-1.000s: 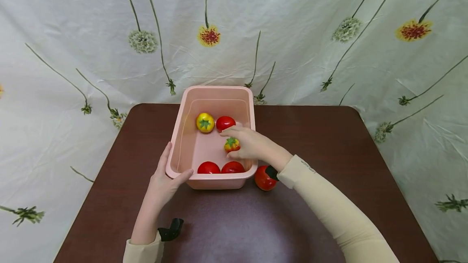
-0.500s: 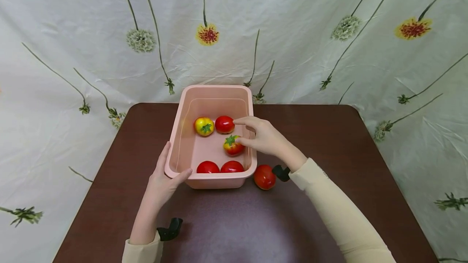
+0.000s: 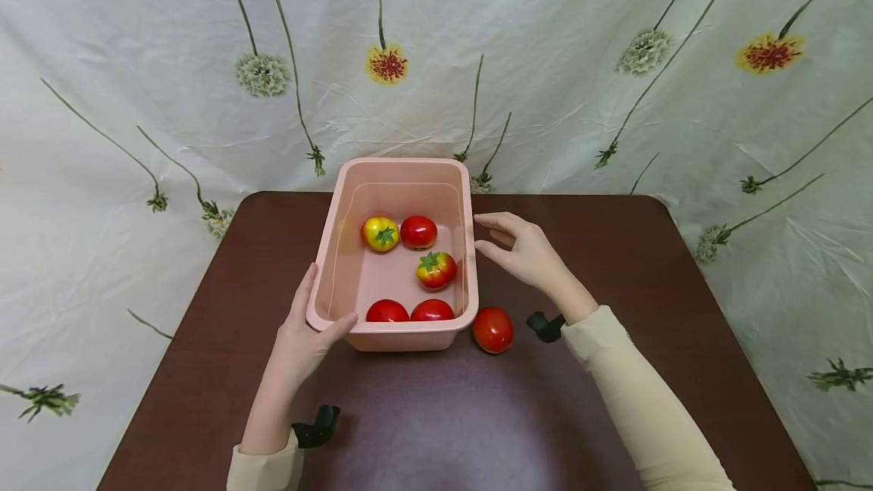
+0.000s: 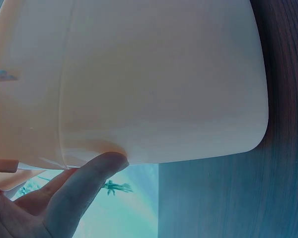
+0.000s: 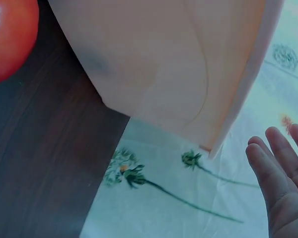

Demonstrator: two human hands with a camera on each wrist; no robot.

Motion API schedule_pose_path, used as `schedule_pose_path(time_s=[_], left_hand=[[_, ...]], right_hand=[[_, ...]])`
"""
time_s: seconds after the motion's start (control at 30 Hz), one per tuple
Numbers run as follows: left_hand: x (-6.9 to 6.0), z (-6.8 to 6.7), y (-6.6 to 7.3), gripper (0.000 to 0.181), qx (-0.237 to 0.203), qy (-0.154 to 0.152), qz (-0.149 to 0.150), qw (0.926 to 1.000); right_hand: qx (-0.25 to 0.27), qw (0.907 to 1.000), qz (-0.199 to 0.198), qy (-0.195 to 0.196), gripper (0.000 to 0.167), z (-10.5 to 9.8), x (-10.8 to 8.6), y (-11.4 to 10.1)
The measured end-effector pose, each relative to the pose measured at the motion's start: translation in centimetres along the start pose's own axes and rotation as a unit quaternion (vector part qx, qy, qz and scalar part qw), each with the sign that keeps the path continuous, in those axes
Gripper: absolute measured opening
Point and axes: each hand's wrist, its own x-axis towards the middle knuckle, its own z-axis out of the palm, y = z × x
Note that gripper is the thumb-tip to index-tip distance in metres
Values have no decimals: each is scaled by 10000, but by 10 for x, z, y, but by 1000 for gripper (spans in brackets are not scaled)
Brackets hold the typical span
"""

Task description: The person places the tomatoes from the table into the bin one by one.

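Note:
A pink plastic bin (image 3: pixel 389 267) stands on the table with several glossy toy tomatoes in it. Against its front left corner, my left hand (image 3: pixel 307 336) holds the bin, thumb at the front wall and fingers along the left side. My right hand (image 3: pixel 521 248) hovers just outside the right rim, fingers loosely bent and nothing in them. Inside are a yellow tomato (image 3: pixel 380 234), a red one (image 3: pixel 419 232) beside it, and a red-yellow tomato (image 3: pixel 436 270) by the right wall. Two red tomatoes, one of them this tomato (image 3: pixel 387 311), are partly hidden behind the front rim.
Outside the bin, near its front right corner, a red tomato (image 3: pixel 492 329) rests on the dark brown table (image 3: pixel 423 423). A pale flower-print cloth (image 3: pixel 546 59) hangs behind the table. Black straps (image 3: pixel 317 427) sit at both wrists.
My right hand has let go of the red-yellow tomato, leaving it in the bin, and moved out to the right over the rim. The left hand stays at the corner.

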Motion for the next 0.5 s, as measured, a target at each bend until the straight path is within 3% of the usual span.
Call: schedule_pose_path(time_s=[0.2,0.5], left_hand=[[0,0,0,102,-7,-12,-27,10000],[1,1,0,102,0,0,-11,10000]], right_hand=[[215,9989,399,139,46,-4,-12,14],[-43,9963,860,50,48,2,-31,43]])
